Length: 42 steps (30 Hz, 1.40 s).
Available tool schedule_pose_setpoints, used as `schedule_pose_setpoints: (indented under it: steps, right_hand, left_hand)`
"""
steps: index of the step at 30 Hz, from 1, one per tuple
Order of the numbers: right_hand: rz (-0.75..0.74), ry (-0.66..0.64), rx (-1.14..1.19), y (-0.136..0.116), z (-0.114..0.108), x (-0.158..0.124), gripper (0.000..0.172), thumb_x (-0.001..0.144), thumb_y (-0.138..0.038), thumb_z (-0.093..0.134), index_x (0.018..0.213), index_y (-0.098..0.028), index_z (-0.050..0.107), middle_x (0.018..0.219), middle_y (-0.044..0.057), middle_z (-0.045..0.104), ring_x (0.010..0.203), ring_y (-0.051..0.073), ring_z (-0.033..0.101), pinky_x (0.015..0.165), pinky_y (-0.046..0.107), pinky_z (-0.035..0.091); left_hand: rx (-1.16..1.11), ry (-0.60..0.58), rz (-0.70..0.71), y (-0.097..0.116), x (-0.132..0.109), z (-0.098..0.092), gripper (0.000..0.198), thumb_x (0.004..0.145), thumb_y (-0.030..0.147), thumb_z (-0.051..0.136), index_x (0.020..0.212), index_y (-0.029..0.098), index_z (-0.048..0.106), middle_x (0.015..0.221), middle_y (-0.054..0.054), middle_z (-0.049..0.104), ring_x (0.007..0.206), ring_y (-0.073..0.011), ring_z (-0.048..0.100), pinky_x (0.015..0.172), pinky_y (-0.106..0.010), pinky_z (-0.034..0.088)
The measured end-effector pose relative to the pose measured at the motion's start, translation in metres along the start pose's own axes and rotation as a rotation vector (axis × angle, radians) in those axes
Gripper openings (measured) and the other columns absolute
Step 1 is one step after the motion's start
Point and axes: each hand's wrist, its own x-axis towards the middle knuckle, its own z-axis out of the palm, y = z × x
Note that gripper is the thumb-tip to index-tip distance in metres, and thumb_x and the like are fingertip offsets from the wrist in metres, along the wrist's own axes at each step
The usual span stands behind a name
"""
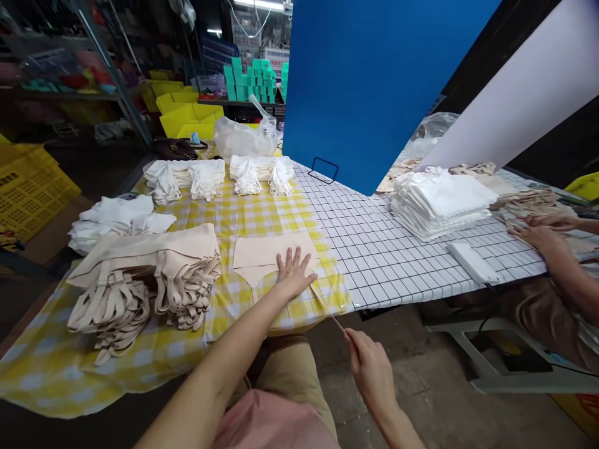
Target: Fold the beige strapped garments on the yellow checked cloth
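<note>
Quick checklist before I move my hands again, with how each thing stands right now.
1. Left hand spread flat on the beige garment: ok.
2. Right hand holding the thin strap past the table edge: ok, and it looks drawn straight.
3. Garment laid out on the yellow checked cloth, apart from the beige stack: ok.
4. Garment's other strap free of twists: cannot tell; your left forearm hides part of that area.
5. Co-worker's hands away from yours: ok, they are at the far right.
</note>
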Motion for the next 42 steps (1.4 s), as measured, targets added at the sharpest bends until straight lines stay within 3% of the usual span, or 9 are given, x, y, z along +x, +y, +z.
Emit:
schedule_pose_setpoints:
  steps: [9, 11, 14, 19, 23, 29, 32, 38, 42]
  right_hand:
    - [-0.171, 0.034, -0.022, 0.000, -0.048, 0.055, 0.025, 0.089, -0.015, 0.035, 0.095, -0.019, 0.059, 0.078, 0.007, 0.061, 0.072, 0.019, 0.057, 0.064, 0.028, 0.042]
    - [-0.197, -0.033, 0.035, 0.001, -0.050, 0.073, 0.026, 0.088, -0.013, 0.034, 0.094, -0.020, 0.058, 0.077, 0.006, 0.061, 0.072, 0.018, 0.057, 0.064, 0.028, 0.043]
    - [-0.206, -0.180, 0.146, 0.002, -0.046, 0.102, 0.021, 0.089, -0.017, 0.036, 0.093, -0.021, 0.056, 0.080, 0.005, 0.063, 0.072, 0.017, 0.058, 0.062, 0.027, 0.044]
    - [-0.180, -0.382, 0.291, 0.003, -0.025, 0.138, 0.017, 0.088, -0.018, 0.036, 0.088, -0.021, 0.053, 0.076, 0.002, 0.061, 0.064, 0.014, 0.057, 0.058, 0.024, 0.045]
    - [-0.298, -0.260, 0.167, 0.008, 0.000, 0.147, 0.029, 0.083, -0.012, 0.039, 0.107, -0.020, 0.053, 0.097, 0.009, 0.056, 0.084, 0.018, 0.057, 0.069, 0.028, 0.047]
    - [-0.466, -0.225, -0.017, 0.012, 0.031, 0.144, 0.018, 0.085, -0.016, 0.043, 0.092, -0.019, 0.059, 0.074, 0.005, 0.056, 0.069, 0.018, 0.053, 0.061, 0.027, 0.043]
    - [-0.427, -0.203, 0.043, 0.012, 0.042, 0.145, 0.020, 0.086, -0.016, 0.039, 0.083, -0.019, 0.058, 0.069, 0.004, 0.056, 0.066, 0.017, 0.053, 0.060, 0.026, 0.041]
    - [0.016, -0.259, 0.456, 0.002, 0.057, 0.159, 0.015, 0.082, -0.026, 0.041, 0.075, -0.019, 0.053, 0.061, 0.000, 0.056, 0.055, 0.013, 0.051, 0.056, 0.024, 0.040]
    - [0.254, -0.385, 0.744, -0.006, 0.065, 0.171, 0.021, 0.078, -0.039, 0.046, 0.071, -0.020, 0.050, 0.058, -0.001, 0.054, 0.051, 0.014, 0.051, 0.051, 0.026, 0.042]
  left_hand:
    - [-0.168, 0.180, 0.134, 0.004, -0.011, -0.001, 0.061, 0.089, 0.048, 0.033, 0.142, 0.020, 0.023, 0.151, -0.010, 0.009, 0.139, -0.0264, 0.001, 0.108, -0.056, -0.004]
    - [-0.332, 0.256, 0.260, 0.015, -0.027, -0.006, 0.052, 0.092, 0.041, 0.028, 0.140, 0.020, 0.027, 0.148, -0.008, 0.023, 0.138, -0.0214, 0.013, 0.111, -0.051, -0.001]
    - [-0.660, 0.185, 0.383, 0.034, -0.051, -0.014, 0.043, 0.091, 0.040, 0.031, 0.128, 0.023, 0.044, 0.121, -0.004, 0.059, 0.116, -0.0168, 0.050, 0.111, -0.044, 0.013]
    - [-0.999, 0.078, 0.153, 0.044, -0.060, -0.024, 0.036, 0.086, 0.041, 0.039, 0.084, 0.015, 0.065, 0.064, -0.003, 0.067, 0.067, -0.0159, 0.061, 0.076, -0.029, 0.046]
    - [-1.167, 0.037, -0.015, 0.035, -0.049, -0.021, 0.032, 0.081, 0.040, 0.043, 0.077, 0.014, 0.062, 0.052, -0.001, 0.062, 0.053, -0.0133, 0.055, 0.061, -0.025, 0.044]
    - [-1.281, 0.009, -0.033, 0.031, -0.045, -0.010, 0.027, 0.081, 0.035, 0.042, 0.070, 0.016, 0.055, 0.047, 0.001, 0.057, 0.050, -0.0130, 0.054, 0.060, -0.025, 0.044]
    - [-1.195, -0.004, -0.005, 0.026, -0.042, -0.009, 0.030, 0.085, 0.034, 0.038, 0.072, 0.015, 0.057, 0.053, 0.001, 0.060, 0.054, -0.0127, 0.056, 0.062, -0.024, 0.045]
    - [-0.408, 0.331, -0.003, -0.019, -0.013, -0.018, 0.018, 0.082, 0.017, 0.048, 0.093, 0.018, 0.062, 0.100, -0.005, 0.061, 0.095, -0.0184, 0.053, 0.084, -0.032, 0.041]
    - [-0.075, 0.271, 0.134, -0.046, 0.007, -0.023, 0.014, 0.082, 0.019, 0.054, 0.093, 0.017, 0.062, 0.102, -0.008, 0.057, 0.100, -0.0214, 0.048, 0.082, -0.033, 0.043]
